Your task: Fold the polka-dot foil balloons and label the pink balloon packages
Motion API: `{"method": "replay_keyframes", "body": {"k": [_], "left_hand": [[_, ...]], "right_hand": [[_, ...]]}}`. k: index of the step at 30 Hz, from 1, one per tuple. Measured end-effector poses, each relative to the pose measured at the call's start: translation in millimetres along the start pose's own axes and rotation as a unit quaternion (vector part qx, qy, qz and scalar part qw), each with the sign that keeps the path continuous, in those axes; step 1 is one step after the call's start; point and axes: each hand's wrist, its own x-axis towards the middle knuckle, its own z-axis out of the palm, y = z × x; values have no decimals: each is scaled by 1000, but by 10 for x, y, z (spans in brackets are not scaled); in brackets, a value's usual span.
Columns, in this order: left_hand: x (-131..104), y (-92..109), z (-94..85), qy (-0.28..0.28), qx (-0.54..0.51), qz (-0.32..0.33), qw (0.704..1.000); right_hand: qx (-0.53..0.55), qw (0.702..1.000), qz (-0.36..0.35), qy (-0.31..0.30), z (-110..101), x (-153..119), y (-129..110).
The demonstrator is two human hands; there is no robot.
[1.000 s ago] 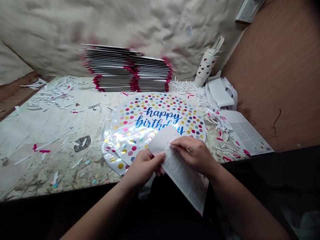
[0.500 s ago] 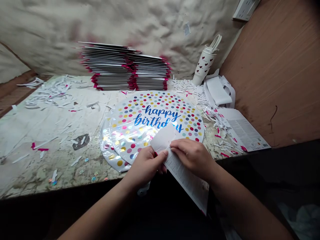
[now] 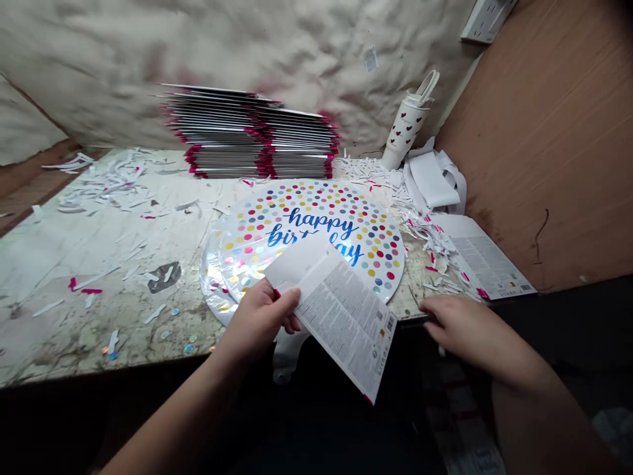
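My left hand (image 3: 262, 313) is closed on the lower left edge of a folded white card sleeve (image 3: 346, 316) with small grey print, a barcode and pink edges. The sleeve is tilted over the front of the table. To its right, past the table edge, is my right hand (image 3: 465, 333), its thumb and forefinger slightly apart. A small pale scrap (image 3: 442, 351) shows just under that hand; whether it touches the fingers is unclear. Under the sleeve lie flat foil balloons (image 3: 380, 244), the upper one dotted and lettered "happy birthday". A clear-white tail (image 3: 287, 356) hangs below my left hand.
Two stacks of pink-edged card sleeves (image 3: 227, 145) stand against the back wall. At the right are a white tumbler with hearts (image 3: 405, 128), a roll of white strip (image 3: 435, 181) and another printed card (image 3: 487, 257). Paper scraps (image 3: 113, 185) litter the worn table (image 3: 74, 349).
My right hand has left the card sleeve and moved right, past the table edge. My left hand has shifted slightly left with the sleeve, whose printed face now shows more fully.
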Motion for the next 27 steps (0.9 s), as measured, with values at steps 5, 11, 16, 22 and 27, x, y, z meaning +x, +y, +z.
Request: {"method": "replay_keyframes", "body": {"k": [5, 11, 16, 22, 27], "left_hand": [[-118, 87, 255, -46, 37, 95, 994], [-70, 306, -224, 234, 319, 494, 774], [-72, 8, -529, 13, 500, 554, 666], [-242, -771, -362, -38, 529, 508, 679], [-133, -520, -271, -31, 480, 293, 827]], "right_hand": [[89, 973, -139, 160, 54, 141, -635], [194, 896, -230, 326, -30, 531, -746], [140, 900, -309, 274, 313, 554, -620], [94, 909, -342, 219, 862, 249, -722], [221, 959, -157, 86, 713, 404, -760]]}}
